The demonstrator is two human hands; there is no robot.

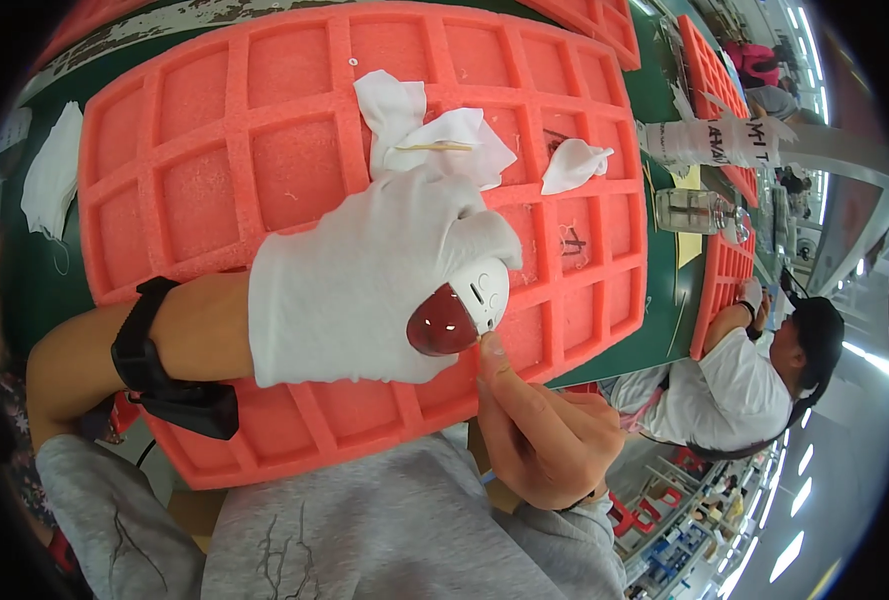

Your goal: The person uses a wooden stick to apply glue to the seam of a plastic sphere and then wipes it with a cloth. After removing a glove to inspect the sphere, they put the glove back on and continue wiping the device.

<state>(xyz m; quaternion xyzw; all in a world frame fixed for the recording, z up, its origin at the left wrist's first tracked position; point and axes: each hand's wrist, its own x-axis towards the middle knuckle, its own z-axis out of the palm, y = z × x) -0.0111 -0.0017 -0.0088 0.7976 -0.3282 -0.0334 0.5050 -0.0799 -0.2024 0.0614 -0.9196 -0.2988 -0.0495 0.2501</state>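
Note:
My left hand (394,265), in a white cloth glove, is closed round a small rounded device. This device (461,305) has a glossy dark red part and a white face with a slot and small holes. My bare right hand (544,430) comes up from below, its fingertips pinched at the device's lower edge. Whatever thin thing it may hold there is too small to make out. Just beyond the glove, white cloths (392,105) lie crumpled on the red foam tray (294,75), with a thin wooden stick (434,147) on top.
Another white cloth piece (574,165) rests on the tray's right side. A glass bottle (699,212) stands on the green table to the right, near a taped post (714,143). More red foam trays (719,290) line that side, where a co-worker (734,390) sits. White gloves or cloth (52,175) lie far left.

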